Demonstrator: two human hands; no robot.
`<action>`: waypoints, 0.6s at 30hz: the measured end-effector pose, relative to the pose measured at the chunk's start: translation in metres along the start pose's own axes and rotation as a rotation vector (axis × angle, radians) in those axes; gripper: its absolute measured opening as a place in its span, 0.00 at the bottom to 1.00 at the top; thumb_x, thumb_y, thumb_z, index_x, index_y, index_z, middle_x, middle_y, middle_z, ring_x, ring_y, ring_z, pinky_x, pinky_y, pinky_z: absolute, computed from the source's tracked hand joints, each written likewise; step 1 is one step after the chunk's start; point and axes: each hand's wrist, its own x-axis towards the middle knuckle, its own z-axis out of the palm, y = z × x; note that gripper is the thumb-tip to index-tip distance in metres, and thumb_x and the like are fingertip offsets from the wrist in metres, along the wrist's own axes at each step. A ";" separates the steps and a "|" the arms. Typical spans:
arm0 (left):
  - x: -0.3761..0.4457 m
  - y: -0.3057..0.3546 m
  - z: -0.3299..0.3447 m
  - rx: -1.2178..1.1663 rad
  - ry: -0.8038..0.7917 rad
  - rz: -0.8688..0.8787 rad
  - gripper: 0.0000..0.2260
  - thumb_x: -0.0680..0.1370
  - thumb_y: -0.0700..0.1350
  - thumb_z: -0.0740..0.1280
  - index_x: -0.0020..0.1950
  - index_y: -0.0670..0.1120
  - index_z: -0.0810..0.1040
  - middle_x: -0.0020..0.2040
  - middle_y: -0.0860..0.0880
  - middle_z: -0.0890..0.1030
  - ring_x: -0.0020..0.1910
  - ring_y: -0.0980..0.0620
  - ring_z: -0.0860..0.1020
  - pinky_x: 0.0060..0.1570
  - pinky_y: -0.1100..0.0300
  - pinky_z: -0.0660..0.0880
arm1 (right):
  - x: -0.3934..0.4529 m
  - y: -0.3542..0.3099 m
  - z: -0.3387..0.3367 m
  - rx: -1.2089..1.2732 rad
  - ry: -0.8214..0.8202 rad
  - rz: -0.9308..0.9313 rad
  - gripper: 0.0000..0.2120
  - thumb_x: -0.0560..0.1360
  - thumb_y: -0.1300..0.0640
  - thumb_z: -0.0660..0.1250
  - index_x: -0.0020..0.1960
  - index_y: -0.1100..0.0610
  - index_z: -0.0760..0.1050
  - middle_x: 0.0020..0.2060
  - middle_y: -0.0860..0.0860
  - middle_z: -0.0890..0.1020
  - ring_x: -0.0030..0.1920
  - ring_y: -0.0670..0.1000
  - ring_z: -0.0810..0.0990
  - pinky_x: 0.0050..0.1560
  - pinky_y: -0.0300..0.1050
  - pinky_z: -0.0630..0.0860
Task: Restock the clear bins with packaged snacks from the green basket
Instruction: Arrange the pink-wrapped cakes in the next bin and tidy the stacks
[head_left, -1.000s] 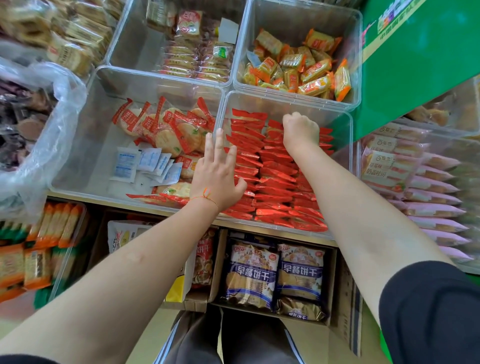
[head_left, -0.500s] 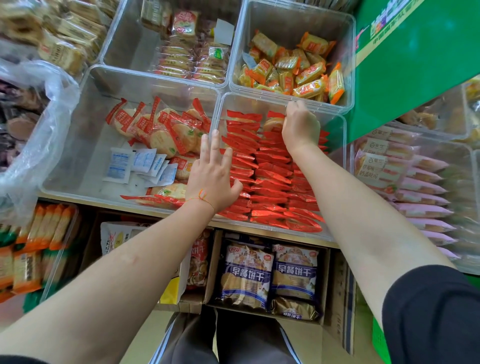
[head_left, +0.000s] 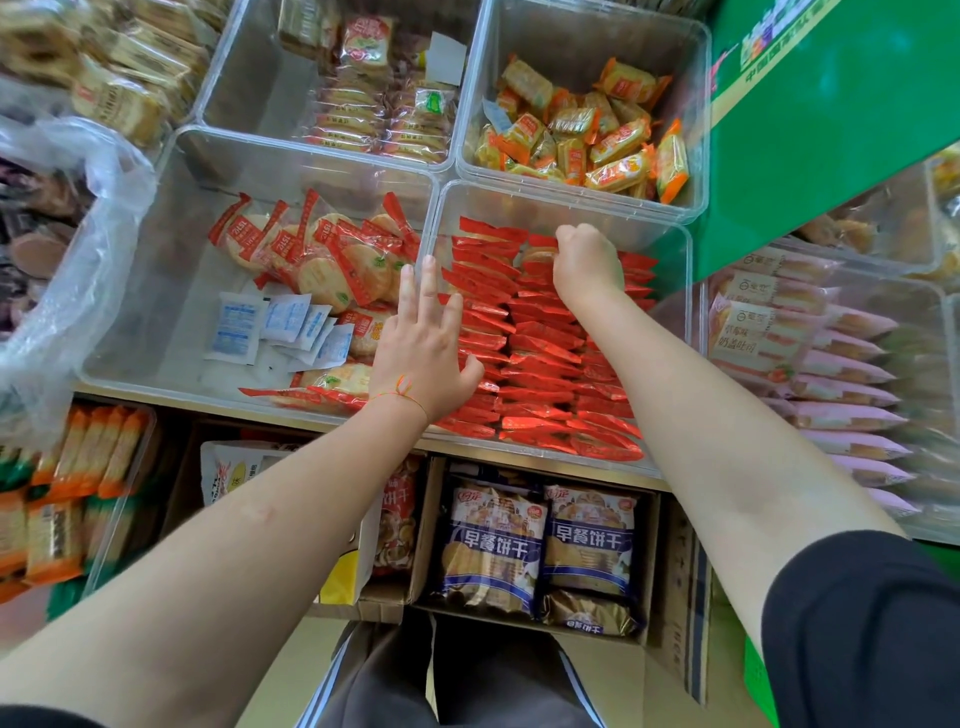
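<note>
Left hand (head_left: 423, 358): fingers straight and spread, laid flat on the near-left rows of red packets (head_left: 540, 364), by the wall shared with the next bin; an orange thread circles the wrist
Right hand (head_left: 587, 265): curled down at the far end of the rows, fingers pinching a red packet; the fingertips themselves are hidden
Clear bin (head_left: 672, 244): front row on the surface, filled with red packets standing in tight rows
Left bin (head_left: 135, 332): loose round crackers in red-edged wrappers (head_left: 322, 260); small white sachets (head_left: 280, 327)
Far bin (head_left: 698, 104): orange and yellow packets (head_left: 587, 140)
Green basket: cannot tell where it is
Below the surface: a cardboard box (head_left: 685, 603) with blue biscuit bags (head_left: 540, 545)
</note>
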 end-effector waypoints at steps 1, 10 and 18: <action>0.000 0.000 0.000 0.001 0.003 -0.001 0.34 0.75 0.60 0.56 0.78 0.46 0.61 0.80 0.39 0.42 0.79 0.37 0.44 0.59 0.50 0.73 | -0.003 0.001 0.000 0.009 0.018 -0.008 0.09 0.78 0.70 0.58 0.53 0.63 0.74 0.47 0.59 0.76 0.45 0.60 0.77 0.40 0.49 0.73; 0.001 0.000 0.002 0.012 0.009 -0.006 0.33 0.75 0.60 0.57 0.76 0.46 0.63 0.80 0.38 0.43 0.79 0.37 0.45 0.58 0.50 0.73 | -0.016 0.012 0.005 -0.033 -0.032 -0.053 0.06 0.79 0.63 0.64 0.55 0.61 0.77 0.51 0.57 0.79 0.53 0.61 0.78 0.48 0.51 0.74; 0.000 0.000 0.002 0.010 0.007 -0.004 0.32 0.75 0.60 0.57 0.76 0.46 0.64 0.80 0.38 0.44 0.79 0.37 0.45 0.59 0.50 0.73 | -0.001 0.008 -0.010 0.063 0.107 0.030 0.08 0.79 0.65 0.60 0.52 0.62 0.78 0.49 0.57 0.80 0.47 0.59 0.79 0.41 0.46 0.72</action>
